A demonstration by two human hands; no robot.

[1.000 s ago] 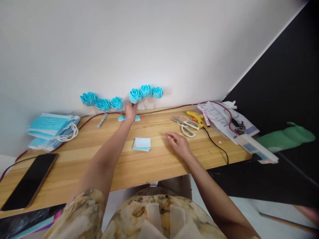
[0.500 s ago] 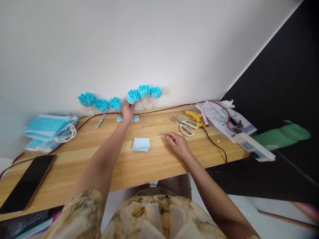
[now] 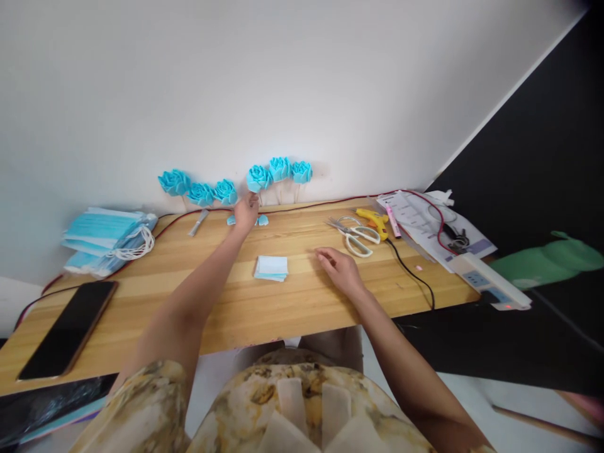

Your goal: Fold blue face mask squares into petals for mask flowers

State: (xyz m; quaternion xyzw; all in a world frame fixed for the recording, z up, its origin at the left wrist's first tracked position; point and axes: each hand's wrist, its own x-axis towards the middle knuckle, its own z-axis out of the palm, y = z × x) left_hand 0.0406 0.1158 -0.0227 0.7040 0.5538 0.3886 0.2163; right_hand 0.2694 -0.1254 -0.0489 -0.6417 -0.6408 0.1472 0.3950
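Directly above the left hand (image 3: pixel 246 211), which grips it from below, stands the blue rose (image 3: pixel 258 178).

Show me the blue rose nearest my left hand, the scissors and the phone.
blue rose (image 3: pixel 258 178): head view, on the petals.
scissors (image 3: pixel 350 231): head view, where the white handles meet the blades.
phone (image 3: pixel 68 329): head view, middle of the dark screen.
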